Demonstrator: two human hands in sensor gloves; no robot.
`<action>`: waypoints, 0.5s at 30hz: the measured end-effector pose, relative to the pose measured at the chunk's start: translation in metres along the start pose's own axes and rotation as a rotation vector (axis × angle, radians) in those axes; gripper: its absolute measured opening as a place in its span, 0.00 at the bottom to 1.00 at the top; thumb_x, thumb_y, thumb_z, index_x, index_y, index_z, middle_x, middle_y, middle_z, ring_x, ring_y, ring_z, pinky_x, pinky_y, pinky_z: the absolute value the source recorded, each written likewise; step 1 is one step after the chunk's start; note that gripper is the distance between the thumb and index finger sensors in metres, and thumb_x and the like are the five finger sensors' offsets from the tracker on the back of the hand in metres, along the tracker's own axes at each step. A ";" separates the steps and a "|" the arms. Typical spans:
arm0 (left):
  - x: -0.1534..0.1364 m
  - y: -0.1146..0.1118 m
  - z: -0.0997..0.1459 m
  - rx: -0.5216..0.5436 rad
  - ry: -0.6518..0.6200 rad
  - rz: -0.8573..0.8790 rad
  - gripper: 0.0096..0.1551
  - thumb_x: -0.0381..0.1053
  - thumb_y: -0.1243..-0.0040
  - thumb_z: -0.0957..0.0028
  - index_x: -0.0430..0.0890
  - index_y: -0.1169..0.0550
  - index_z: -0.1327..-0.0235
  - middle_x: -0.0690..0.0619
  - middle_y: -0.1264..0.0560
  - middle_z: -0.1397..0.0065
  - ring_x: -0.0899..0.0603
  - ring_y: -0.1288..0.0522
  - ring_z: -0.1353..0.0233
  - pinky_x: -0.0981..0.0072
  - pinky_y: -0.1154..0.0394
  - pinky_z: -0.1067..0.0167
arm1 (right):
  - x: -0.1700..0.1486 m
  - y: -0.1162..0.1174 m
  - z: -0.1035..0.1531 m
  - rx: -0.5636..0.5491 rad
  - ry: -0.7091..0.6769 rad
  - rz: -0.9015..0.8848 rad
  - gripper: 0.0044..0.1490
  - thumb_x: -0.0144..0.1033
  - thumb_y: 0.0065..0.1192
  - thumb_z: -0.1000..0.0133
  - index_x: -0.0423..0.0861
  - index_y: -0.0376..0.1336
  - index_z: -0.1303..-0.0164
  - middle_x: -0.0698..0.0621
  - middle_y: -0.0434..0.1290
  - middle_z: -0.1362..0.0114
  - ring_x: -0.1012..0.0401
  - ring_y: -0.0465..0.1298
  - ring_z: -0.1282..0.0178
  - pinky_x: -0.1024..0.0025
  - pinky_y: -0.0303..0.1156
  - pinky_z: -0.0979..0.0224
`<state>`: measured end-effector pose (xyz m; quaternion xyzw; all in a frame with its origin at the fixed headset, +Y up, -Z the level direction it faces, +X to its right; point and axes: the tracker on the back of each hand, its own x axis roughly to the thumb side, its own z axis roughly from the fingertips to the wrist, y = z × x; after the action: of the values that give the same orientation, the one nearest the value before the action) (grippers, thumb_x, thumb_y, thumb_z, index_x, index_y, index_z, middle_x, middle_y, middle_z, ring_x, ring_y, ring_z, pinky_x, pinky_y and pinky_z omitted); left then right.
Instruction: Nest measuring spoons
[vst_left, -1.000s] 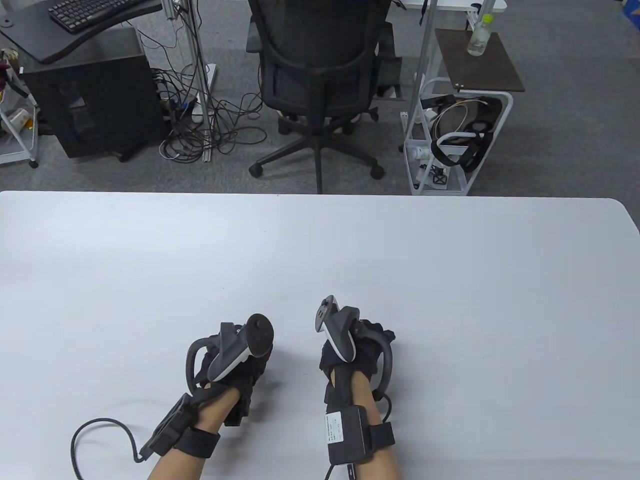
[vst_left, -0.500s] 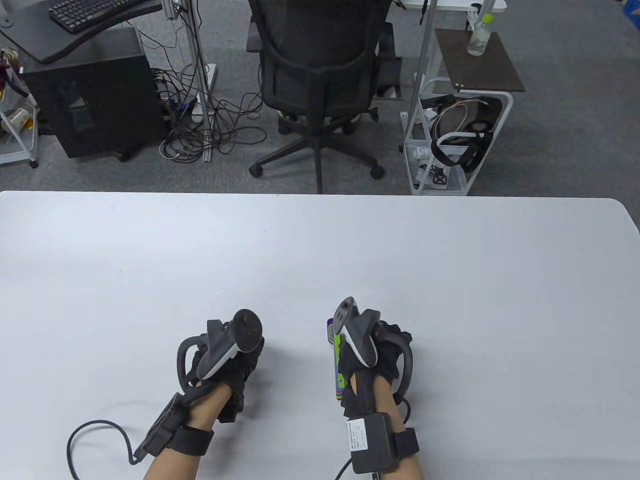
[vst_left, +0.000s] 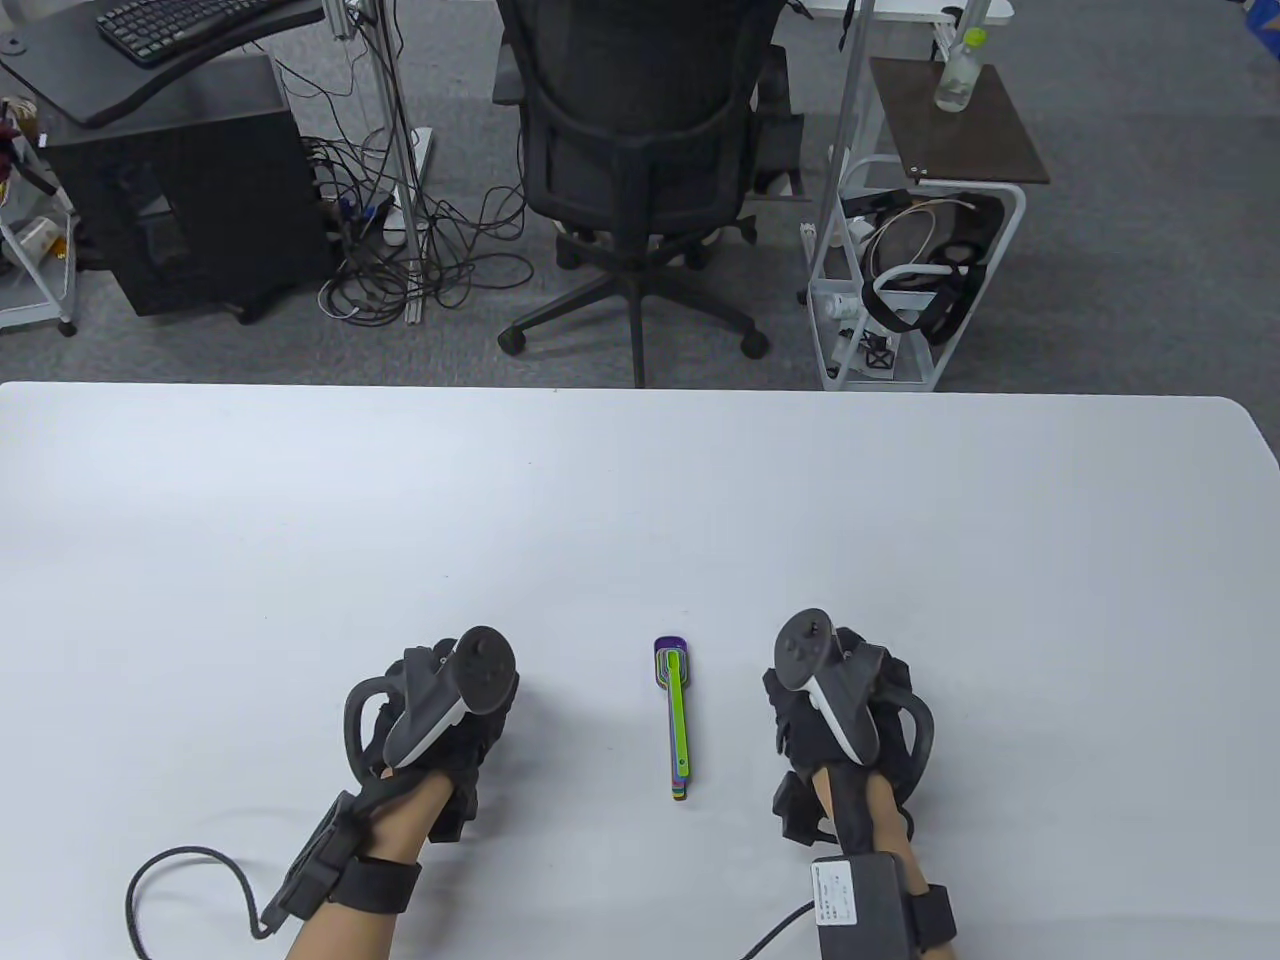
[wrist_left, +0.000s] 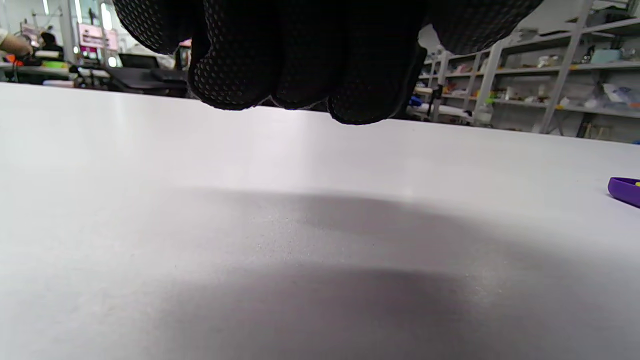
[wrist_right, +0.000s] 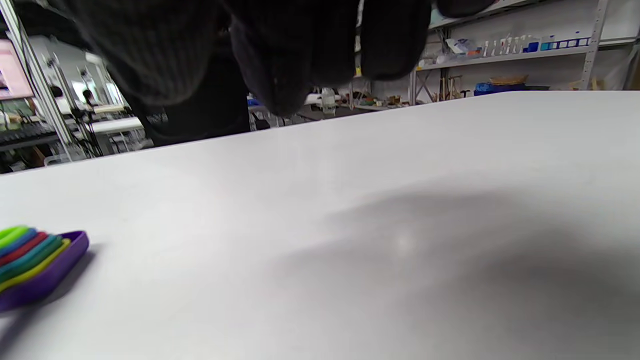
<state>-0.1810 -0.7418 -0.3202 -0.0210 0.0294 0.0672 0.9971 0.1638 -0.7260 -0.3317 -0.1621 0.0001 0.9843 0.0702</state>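
The measuring spoons (vst_left: 678, 722) lie nested in one stack on the white table (vst_left: 640, 500), purple bowl at the far end and green handle on top, pointing toward me. The stack lies between my hands and touches neither. My left hand (vst_left: 455, 725) rests on the table left of it and holds nothing. My right hand (vst_left: 815, 720) rests right of it and holds nothing. The purple bowl shows at the right edge of the left wrist view (wrist_left: 625, 190). The layered bowls show at the lower left of the right wrist view (wrist_right: 35, 262). Gloved fingers (wrist_left: 300, 60) (wrist_right: 280, 55) hang above bare table.
A black cable (vst_left: 180, 865) loops on the table by my left forearm. A black office chair (vst_left: 640, 150) and a white wire cart (vst_left: 910, 270) stand beyond the table's far edge.
My right hand let go of the nested stack and moved right. The stack now lies uncovered on the table. My left hand drifted a little left.
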 end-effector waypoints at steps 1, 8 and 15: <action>0.001 0.001 0.002 0.019 -0.019 -0.002 0.28 0.62 0.47 0.50 0.46 0.16 0.51 0.50 0.22 0.40 0.37 0.22 0.40 0.37 0.32 0.32 | -0.007 0.002 0.000 -0.007 -0.009 -0.015 0.37 0.59 0.60 0.59 0.57 0.63 0.40 0.58 0.58 0.20 0.48 0.62 0.22 0.47 0.53 0.16; 0.004 0.002 0.015 0.074 -0.247 -0.081 0.37 0.65 0.48 0.51 0.48 0.26 0.32 0.49 0.30 0.25 0.36 0.27 0.27 0.39 0.39 0.25 | -0.036 0.005 -0.003 -0.072 -0.075 -0.127 0.45 0.63 0.57 0.61 0.58 0.55 0.33 0.58 0.49 0.16 0.50 0.57 0.16 0.53 0.57 0.16; 0.005 0.007 0.023 0.093 -0.289 -0.025 0.44 0.66 0.50 0.51 0.46 0.36 0.23 0.45 0.39 0.18 0.34 0.36 0.21 0.40 0.44 0.24 | -0.027 0.014 0.004 -0.013 -0.147 -0.073 0.49 0.67 0.54 0.62 0.59 0.51 0.30 0.56 0.45 0.15 0.47 0.51 0.14 0.50 0.54 0.15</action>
<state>-0.1755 -0.7334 -0.2981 0.0349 -0.1115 0.0557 0.9916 0.1862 -0.7433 -0.3197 -0.0898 -0.0173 0.9903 0.1046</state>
